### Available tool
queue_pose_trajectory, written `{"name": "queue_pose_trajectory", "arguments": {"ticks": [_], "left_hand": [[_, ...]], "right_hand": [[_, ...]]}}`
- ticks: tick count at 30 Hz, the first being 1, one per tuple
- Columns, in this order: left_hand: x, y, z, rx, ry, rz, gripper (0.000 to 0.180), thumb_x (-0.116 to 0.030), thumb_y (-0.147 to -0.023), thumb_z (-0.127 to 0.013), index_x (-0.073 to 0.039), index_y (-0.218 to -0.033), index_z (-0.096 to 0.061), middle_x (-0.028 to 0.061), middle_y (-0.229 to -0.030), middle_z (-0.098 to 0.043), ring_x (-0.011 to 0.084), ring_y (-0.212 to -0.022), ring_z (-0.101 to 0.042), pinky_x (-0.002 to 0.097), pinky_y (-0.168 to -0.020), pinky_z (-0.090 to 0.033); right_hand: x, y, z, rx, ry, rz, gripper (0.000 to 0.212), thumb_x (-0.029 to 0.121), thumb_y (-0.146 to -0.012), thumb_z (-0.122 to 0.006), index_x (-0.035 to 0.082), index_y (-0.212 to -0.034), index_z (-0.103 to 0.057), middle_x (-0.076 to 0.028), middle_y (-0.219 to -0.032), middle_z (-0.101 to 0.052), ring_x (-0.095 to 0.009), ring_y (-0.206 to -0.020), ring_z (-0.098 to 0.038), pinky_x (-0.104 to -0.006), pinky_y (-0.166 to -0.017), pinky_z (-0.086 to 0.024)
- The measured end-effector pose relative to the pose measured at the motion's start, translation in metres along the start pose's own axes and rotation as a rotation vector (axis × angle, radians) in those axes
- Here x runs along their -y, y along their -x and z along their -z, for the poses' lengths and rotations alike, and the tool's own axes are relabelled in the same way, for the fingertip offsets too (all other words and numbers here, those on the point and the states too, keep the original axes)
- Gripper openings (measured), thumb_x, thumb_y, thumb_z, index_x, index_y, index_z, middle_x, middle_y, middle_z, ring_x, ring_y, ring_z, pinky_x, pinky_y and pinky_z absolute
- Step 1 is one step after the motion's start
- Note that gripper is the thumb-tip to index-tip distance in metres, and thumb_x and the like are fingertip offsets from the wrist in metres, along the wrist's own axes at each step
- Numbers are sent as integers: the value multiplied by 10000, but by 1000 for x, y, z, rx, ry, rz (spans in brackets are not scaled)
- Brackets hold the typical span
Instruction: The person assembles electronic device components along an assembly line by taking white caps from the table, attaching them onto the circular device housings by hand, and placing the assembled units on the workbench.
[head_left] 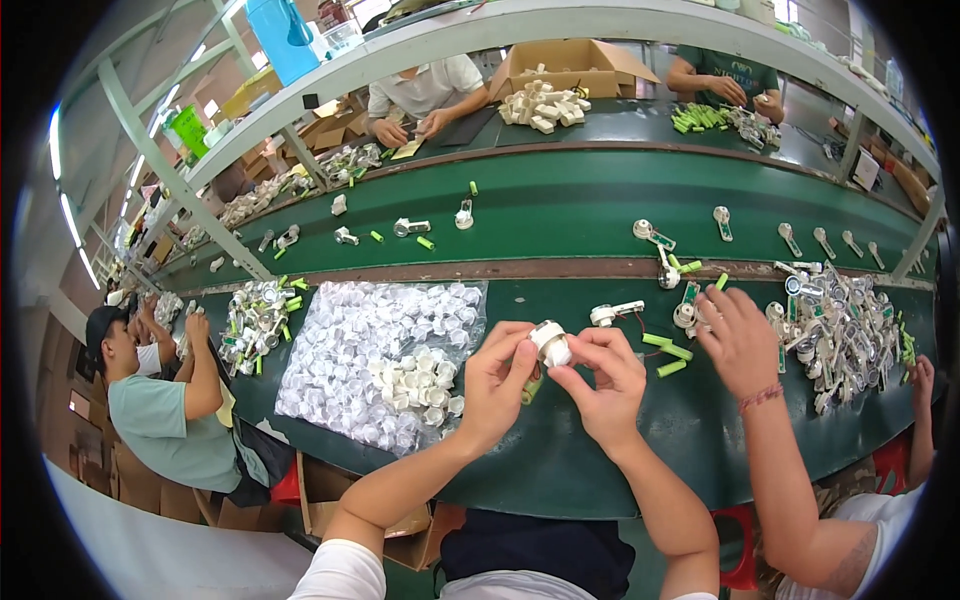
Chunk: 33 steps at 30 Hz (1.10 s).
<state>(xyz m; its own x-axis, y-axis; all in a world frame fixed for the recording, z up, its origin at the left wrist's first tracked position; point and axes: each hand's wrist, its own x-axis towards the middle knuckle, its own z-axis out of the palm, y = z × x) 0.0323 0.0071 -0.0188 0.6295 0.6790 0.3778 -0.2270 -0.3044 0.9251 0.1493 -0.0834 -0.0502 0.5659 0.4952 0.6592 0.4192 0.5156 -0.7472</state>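
Observation:
Above the green bench my left hand [497, 382] and my right hand [606, 388] meet, closed by fingertips on opposite sides of a small white round device head [552, 346] with a silvery rim. A green battery cell [531, 388] shows just under it, beside my left fingers; whether it is joined to the head is hidden. Left of my hands lies a clear plastic bag [345, 330] spread with many white plastic caps, a loose pile of white caps [418, 380] on its near right part. Beyond my right hand rests a white handled device [617, 313] with green cells [672, 350] near it.
Close on my right, a co-worker's hand [742, 340] with a red bracelet reaches over the bench beside a large heap of white devices [840, 330]. A green conveyor belt [560, 220] carrying scattered devices runs beyond. Another person [160, 400] sits left; a shelf rail [560, 22] crosses above.

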Motion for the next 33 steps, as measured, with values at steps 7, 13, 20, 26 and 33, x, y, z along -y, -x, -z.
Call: {"name": "queue_pose_trajectory", "arguments": {"ticks": [7,13,20,26,33], "left_hand": [[3,11,0,-78,78,11,279,-115,-978,-609,36,-1209,-648,75,-1171,-555,121,-951,-592,230,-744,-509],[4,13,0,-21,100,-54,328,-58,-923,-672,29,-1233,-612,89,-1217,-529,151,-1036,-585,280,-842,-513],[7,12,16,82,214,32,406,-77,-868,-737,14,-1229,-575,80,-1221,-494,174,-1140,-514,342,-986,-440],[0,20,14,147,181,-24,420,-101,-868,-743,10,-1234,-571,81,-1219,-480,177,-1127,-506,338,-991,-424],[0,29,2,48,237,10,286,-62,-881,-711,34,-1138,-631,79,-1151,-516,156,-1055,-539,305,-901,-475]], "right_hand": [[3,7,-8,-21,-101,-104,385,-127,-750,-753,-41,-1117,-673,-109,-1081,-567,-176,-896,-646,-287,-802,-588],[10,5,-4,47,208,49,387,-74,-723,-781,-2,-1094,-696,-121,-1056,-588,-199,-847,-675,-299,-724,-576],[8,-9,2,126,-250,-133,471,9,-797,-760,8,-1249,-628,-112,-1159,-572,-179,-942,-609,-281,-762,-523],[5,4,-6,213,-324,-132,487,92,-860,-741,-33,-1300,-573,-121,-1204,-547,-166,-976,-575,-278,-784,-490],[4,13,-7,128,-518,-253,392,84,-882,-729,-66,-1217,-589,-113,-1138,-570,-181,-1037,-608,-289,-879,-519]]}}
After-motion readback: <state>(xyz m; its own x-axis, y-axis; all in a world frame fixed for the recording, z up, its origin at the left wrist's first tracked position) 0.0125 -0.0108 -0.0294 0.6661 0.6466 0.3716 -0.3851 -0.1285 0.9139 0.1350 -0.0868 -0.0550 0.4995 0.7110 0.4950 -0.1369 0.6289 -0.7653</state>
